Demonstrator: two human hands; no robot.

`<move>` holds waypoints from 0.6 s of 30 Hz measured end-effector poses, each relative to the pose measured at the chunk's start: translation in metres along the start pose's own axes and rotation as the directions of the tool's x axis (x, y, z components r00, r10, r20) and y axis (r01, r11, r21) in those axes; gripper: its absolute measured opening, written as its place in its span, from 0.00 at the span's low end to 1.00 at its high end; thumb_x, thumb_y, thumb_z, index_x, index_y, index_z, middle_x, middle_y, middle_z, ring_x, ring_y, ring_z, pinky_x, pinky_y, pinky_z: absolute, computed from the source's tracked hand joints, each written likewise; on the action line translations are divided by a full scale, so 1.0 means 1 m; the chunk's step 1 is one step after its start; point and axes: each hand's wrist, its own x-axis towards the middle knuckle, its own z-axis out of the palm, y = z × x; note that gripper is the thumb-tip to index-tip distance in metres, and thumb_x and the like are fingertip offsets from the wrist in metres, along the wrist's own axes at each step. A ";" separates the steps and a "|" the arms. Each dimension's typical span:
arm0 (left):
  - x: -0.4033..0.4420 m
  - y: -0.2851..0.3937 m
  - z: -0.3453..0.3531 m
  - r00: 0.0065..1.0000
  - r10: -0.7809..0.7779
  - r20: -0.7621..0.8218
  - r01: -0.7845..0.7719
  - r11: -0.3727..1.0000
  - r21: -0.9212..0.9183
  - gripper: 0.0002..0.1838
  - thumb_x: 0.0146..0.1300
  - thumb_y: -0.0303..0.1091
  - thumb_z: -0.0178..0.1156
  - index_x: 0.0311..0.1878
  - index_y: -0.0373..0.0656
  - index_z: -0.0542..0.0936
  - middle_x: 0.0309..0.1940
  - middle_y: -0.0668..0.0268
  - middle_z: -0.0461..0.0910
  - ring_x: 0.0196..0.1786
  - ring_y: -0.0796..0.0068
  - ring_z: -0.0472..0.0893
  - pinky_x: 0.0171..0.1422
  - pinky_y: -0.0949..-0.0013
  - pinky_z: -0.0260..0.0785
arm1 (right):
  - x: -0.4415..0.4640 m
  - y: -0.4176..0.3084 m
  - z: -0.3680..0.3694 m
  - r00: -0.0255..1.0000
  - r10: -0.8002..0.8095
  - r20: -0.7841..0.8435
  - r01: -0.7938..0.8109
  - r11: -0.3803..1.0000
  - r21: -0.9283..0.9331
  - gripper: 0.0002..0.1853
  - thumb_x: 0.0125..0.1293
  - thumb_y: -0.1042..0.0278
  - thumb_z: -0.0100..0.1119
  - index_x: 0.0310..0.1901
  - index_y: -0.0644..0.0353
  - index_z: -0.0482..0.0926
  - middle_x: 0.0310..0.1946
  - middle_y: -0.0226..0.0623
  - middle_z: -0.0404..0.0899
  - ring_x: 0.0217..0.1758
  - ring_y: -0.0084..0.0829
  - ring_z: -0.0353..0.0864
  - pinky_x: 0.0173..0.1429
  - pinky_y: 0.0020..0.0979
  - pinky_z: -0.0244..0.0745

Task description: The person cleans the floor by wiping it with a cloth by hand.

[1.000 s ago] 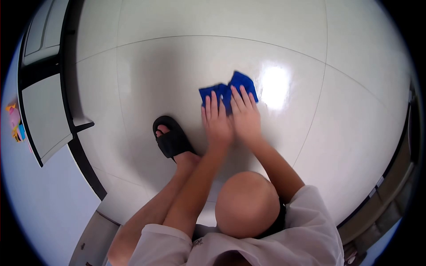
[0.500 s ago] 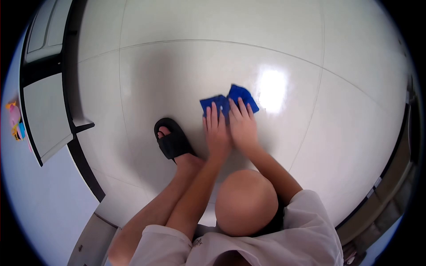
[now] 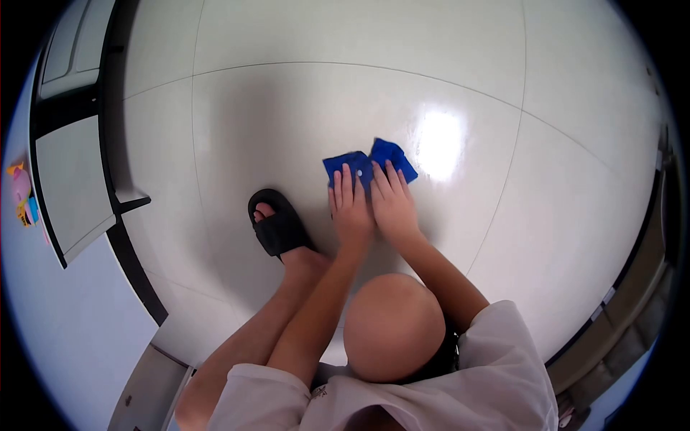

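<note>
A blue cloth lies on the pale tiled floor, its far edge notched so that a second blue flap stands out to the right. I cannot tell whether it is one piece or two. My left hand rests flat on the left part, fingers stretched forward. Close beside it, my right hand lies palm down on the right part, fingers extended and slightly apart. A small white spot shows on the blue fabric by the left fingertips. The palms hide the cloth's near edge.
My foot in a black slipper is planted left of the hands, and my bent knee rises between the forearms. White furniture with a black frame stands at left, its black foot jutting out. Dark-edged furniture borders the right.
Both hands stay in nearly the same place on the cloth. The white spot by the left fingertips shows more clearly now, and the view has shifted very slightly.
</note>
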 end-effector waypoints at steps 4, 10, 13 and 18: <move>0.062 -0.001 0.001 0.991 -0.063 -0.114 0.065 0.998 0.017 0.31 0.76 0.42 0.58 0.77 0.36 0.76 0.87 0.52 0.61 0.88 0.49 0.60 0.90 0.42 0.50 | 0.071 0.011 0.003 0.992 -0.053 -0.112 0.053 0.999 -0.003 0.21 0.70 0.68 0.57 0.60 0.69 0.85 0.76 0.42 0.76 0.81 0.49 0.70 0.84 0.53 0.67; 0.173 -0.024 0.003 0.985 0.022 -0.174 -0.021 1.000 0.004 0.37 0.69 0.32 0.57 0.82 0.40 0.69 0.84 0.39 0.60 0.86 0.31 0.58 0.86 0.31 0.50 | 0.167 0.047 0.004 0.999 -0.030 -0.035 0.027 0.996 -0.086 0.41 0.69 0.43 0.65 0.81 0.48 0.72 0.88 0.28 0.59 0.92 0.51 0.49 0.87 0.73 0.41; 0.175 -0.014 0.007 0.985 0.026 -0.170 -0.014 0.998 0.068 0.38 0.68 0.34 0.58 0.83 0.45 0.70 0.86 0.41 0.57 0.87 0.32 0.55 0.87 0.29 0.47 | 0.163 0.067 0.001 0.998 0.016 -0.065 -0.019 0.999 -0.046 0.38 0.73 0.46 0.57 0.84 0.41 0.67 0.90 0.27 0.54 0.93 0.52 0.45 0.89 0.72 0.33; 0.132 -0.001 0.006 0.965 0.247 -0.087 -0.236 0.964 0.123 0.40 0.67 0.35 0.59 0.85 0.55 0.69 0.89 0.48 0.54 0.89 0.37 0.53 0.88 0.29 0.45 | 0.084 0.091 -0.001 0.975 0.088 -0.203 -0.091 0.996 -0.002 0.38 0.67 0.55 0.61 0.81 0.42 0.71 0.87 0.29 0.61 0.91 0.58 0.49 0.83 0.83 0.38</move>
